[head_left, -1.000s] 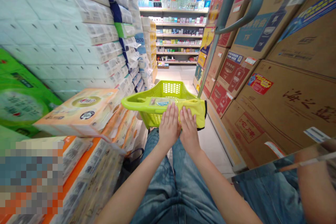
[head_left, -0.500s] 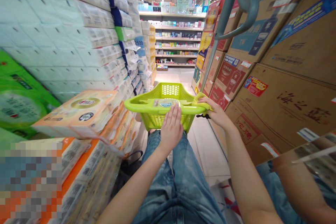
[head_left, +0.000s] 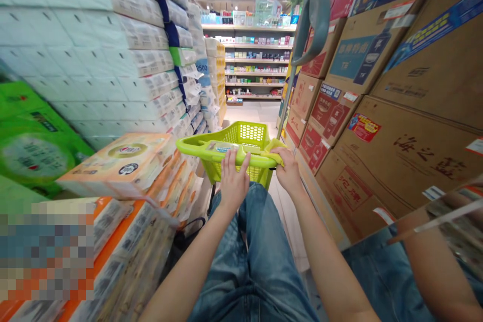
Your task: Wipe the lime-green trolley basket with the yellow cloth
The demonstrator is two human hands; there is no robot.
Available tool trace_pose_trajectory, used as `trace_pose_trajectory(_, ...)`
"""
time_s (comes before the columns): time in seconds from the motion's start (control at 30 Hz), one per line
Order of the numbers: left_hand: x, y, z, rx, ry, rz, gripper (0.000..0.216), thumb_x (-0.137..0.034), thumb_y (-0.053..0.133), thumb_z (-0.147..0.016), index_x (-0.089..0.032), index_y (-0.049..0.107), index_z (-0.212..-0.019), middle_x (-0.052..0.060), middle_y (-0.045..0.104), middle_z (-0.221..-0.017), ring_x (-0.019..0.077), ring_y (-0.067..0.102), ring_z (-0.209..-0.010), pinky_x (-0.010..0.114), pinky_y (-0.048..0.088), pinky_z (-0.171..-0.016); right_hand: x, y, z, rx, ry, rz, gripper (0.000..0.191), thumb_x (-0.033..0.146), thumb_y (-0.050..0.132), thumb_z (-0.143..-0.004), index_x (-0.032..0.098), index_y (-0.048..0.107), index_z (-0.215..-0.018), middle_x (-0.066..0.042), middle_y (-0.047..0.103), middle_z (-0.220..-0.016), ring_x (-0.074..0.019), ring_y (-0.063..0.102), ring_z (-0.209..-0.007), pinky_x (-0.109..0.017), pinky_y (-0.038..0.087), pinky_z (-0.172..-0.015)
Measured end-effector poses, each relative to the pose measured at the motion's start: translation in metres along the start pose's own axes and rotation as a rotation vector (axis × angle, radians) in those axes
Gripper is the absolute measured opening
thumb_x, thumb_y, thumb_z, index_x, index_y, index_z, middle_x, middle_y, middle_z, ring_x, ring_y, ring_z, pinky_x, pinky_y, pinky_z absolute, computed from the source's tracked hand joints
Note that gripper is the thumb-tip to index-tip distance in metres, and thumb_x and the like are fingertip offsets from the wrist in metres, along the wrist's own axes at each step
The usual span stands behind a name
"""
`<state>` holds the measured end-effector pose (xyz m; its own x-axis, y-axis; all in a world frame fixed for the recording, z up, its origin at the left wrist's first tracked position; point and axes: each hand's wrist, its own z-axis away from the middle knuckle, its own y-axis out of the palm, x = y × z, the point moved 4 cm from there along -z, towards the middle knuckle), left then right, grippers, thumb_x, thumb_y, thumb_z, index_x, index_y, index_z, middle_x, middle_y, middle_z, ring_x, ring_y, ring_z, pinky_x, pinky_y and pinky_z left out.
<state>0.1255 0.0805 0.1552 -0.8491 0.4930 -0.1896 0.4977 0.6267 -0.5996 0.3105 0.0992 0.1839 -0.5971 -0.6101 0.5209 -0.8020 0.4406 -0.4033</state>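
A lime-green plastic shopping basket [head_left: 192, 147] stands in front of my knees, its tall grey pull handle [head_left: 315, 20] rising at its right. My left hand [head_left: 234, 178] lies on the near rim, fingers stretched and slightly apart, holding nothing. My right hand [head_left: 289, 171] is closed on a bunched yellow cloth [head_left: 272, 147] at the rim's right corner. The inside of the basket is only partly visible. My legs in blue jeans fill the lower middle.
Stacked tissue packs [head_left: 124, 60] wall the left side, with an orange-and-white pack [head_left: 121, 163] jutting toward the basket. Brown cartons [head_left: 396, 126] line the right. The narrow tiled aisle [head_left: 249, 110] runs ahead to product shelves [head_left: 252, 60]. A reflective surface [head_left: 433, 241] lies at lower right.
My right hand slid the yellow cloth from the middle of the near rim to its right corner, where it is now bunched. My left hand stayed on the rim.
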Motion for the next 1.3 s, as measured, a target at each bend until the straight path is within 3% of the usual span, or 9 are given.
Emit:
trace_pose_trajectory(0.17, 0.015, -0.008, -0.008, -0.004, -0.007, 0.084, 0.055, -0.029, 0.064, -0.086, -0.029, 0.051, -0.14, 0.013, 0.023, -0.158, 0.0417, 0.014, -0.149, 0.066, 0.023, -0.114, 0.025, 0.022, 0.013, -0.051, -0.006, 0.032, 0.055, 0.0, 0.04, -0.064, 0.023, 0.062, -0.108, -0.007, 0.064, -0.111, -0.0262, 0.052, -0.116, -0.049, 0.04, -0.107)
trace_pose_trajectory(0.3, 0.033, -0.01, -0.019, 0.046, -0.025, 0.144, 0.058, -0.05, 0.075, -0.076, -0.027, 0.059, -0.126, 0.014, 0.026, -0.154, 0.0418, 0.012, -0.149, 0.065, 0.018, -0.116, 0.032, 0.038, 0.032, -0.115, -0.003, -0.036, 0.058, 0.004, 0.037, -0.075, 0.023, 0.056, -0.126, -0.008, 0.056, -0.133, -0.0246, 0.044, -0.132, -0.052, 0.032, -0.116)
trace_pose_trajectory(0.47, 0.052, 0.0, -0.035, 0.099, -0.071, 0.221, 0.053, -0.058, 0.072, -0.077, -0.024, 0.06, -0.117, 0.014, 0.033, -0.15, 0.0394, 0.01, -0.15, 0.062, 0.016, -0.119, -0.015, 0.038, 0.043, -0.434, 0.294, -0.236, 0.044, 0.017, 0.039, -0.083, 0.022, 0.058, -0.123, -0.008, 0.063, -0.126, -0.0231, 0.057, -0.121, -0.043, 0.044, -0.106)
trace_pose_trajectory(0.6, 0.065, 0.009, -0.045, 0.122, -0.092, 0.277, 0.052, -0.06, 0.07, -0.078, -0.023, 0.06, -0.113, 0.014, 0.034, -0.15, 0.0383, 0.008, -0.151, 0.061, 0.015, -0.12, -0.06, 0.027, 0.021, -0.621, 0.42, -0.229, 0.041, 0.026, 0.041, -0.084, 0.019, 0.058, -0.12, -0.01, 0.066, -0.118, -0.0237, 0.061, -0.111, -0.04, 0.047, -0.099)
trace_pose_trajectory(0.73, 0.075, 0.013, -0.052, 0.21, -0.069, 0.336, 0.049, -0.062, 0.061, -0.084, -0.024, 0.059, -0.116, 0.012, 0.03, -0.157, 0.0348, 0.002, -0.153, 0.06, 0.013, -0.121, -0.089, 0.029, -0.015, -0.424, 0.368, -0.122, 0.048, 0.025, 0.035, -0.083, 0.019, 0.057, -0.125, -0.011, 0.064, -0.126, -0.024, 0.057, -0.119, -0.042, 0.042, -0.106)
trace_pose_trajectory(0.83, 0.076, 0.017, -0.059, 0.272, -0.066, 0.356, 0.048, -0.063, 0.052, -0.09, -0.024, 0.059, -0.117, 0.011, 0.023, -0.161, 0.0342, 0.001, -0.154, 0.059, 0.015, -0.121, -0.104, 0.037, -0.029, -0.179, 0.309, -0.121, 0.044, 0.02, 0.037, -0.075, 0.02, 0.068, -0.107, -0.008, 0.071, -0.113, -0.0241, 0.063, -0.11, -0.041, 0.045, -0.103)
trace_pose_trajectory(1.0, 0.078, 0.025, -0.075, 0.296, -0.089, 0.298, 0.054, -0.065, 0.06, -0.083, -0.022, 0.059, -0.115, 0.014, 0.021, -0.163, 0.0373, 0.005, -0.153, 0.06, 0.017, -0.12, -0.121, 0.034, -0.034, 0.147, 0.196, -0.047, 0.044, 0.015, 0.042, -0.068, 0.023, 0.072, -0.099, -0.004, 0.073, -0.108, -0.024, 0.063, -0.107, -0.041, 0.046, -0.101)
trace_pose_trajectory(1.17, 0.083, 0.021, -0.076, 0.303, -0.105, 0.267, 0.038, -0.053, 0.05, -0.093, -0.026, 0.06, -0.118, 0.008, 0.037, -0.157, 0.0324, 0.017, -0.152, 0.063, 0.016, -0.119, -0.124, 0.035, -0.034, 0.287, 0.121, 0.119, 0.041, 0.013, 0.047, -0.067, 0.02, 0.068, -0.102, -0.008, 0.069, -0.108, -0.0264, 0.056, -0.107, -0.043, 0.04, -0.101)
trace_pose_trajectory(1.3, 0.071, 0.013, -0.064, 0.281, 0.023, 0.321, 0.03, -0.043, 0.045, -0.097, -0.027, 0.064, -0.113, 0.003, 0.05, -0.146, 0.0256, 0.022, -0.151, 0.054, 0.02, -0.122, -0.113, 0.051, -0.032, 0.321, 0.089, 0.229, 0.036, 0.012, 0.047, -0.071, 0.019, 0.065, -0.102, -0.011, 0.066, -0.105, -0.0266, 0.054, -0.102, -0.039, 0.039, -0.095)
